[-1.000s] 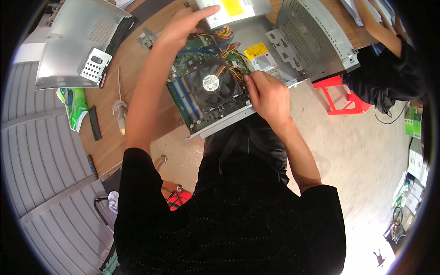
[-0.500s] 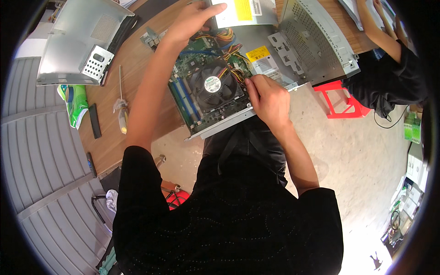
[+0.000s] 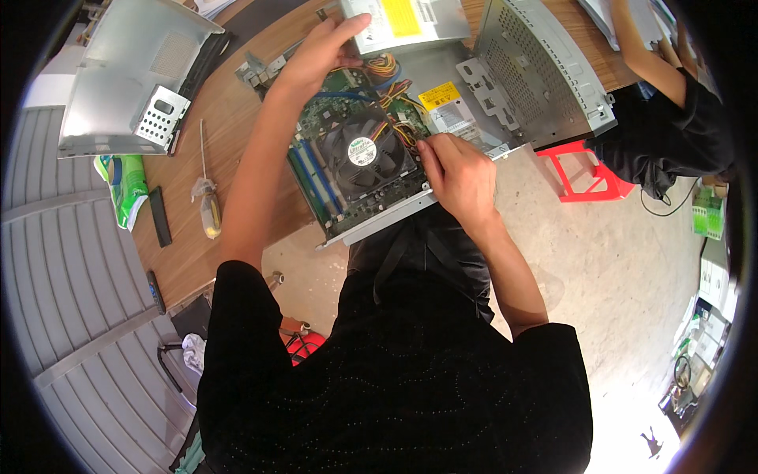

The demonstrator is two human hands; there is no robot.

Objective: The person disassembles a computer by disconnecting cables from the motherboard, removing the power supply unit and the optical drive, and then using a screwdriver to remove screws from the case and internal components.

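An opened desktop computer case (image 3: 379,223) lies before me, its near edge over my lap. Inside are a green motherboard, a black cooling fan (image 3: 353,174), blue and white memory slots (image 3: 318,170) and bundled coloured wires (image 3: 386,66). My left hand (image 3: 322,59) grips the near left corner of a silver power supply (image 3: 442,22) with a yellow label, thumb on top, fingers partly hidden beneath. My right hand (image 3: 464,175) is closed around the case's near edge, right of the fan; its fingertips are partly hidden.
A metal side cover (image 3: 110,87) stands at the far left of the wooden table (image 3: 185,261). Near it lie a screwdriver (image 3: 208,213), a black bar (image 3: 159,217) and a green packet (image 3: 126,193). At right, a red stool (image 3: 562,178) stands beside another person (image 3: 671,130).
My left hand and the power supply have shifted a little left and toward me. My right hand keeps its hold on the case edge. The whole view has moved slightly.
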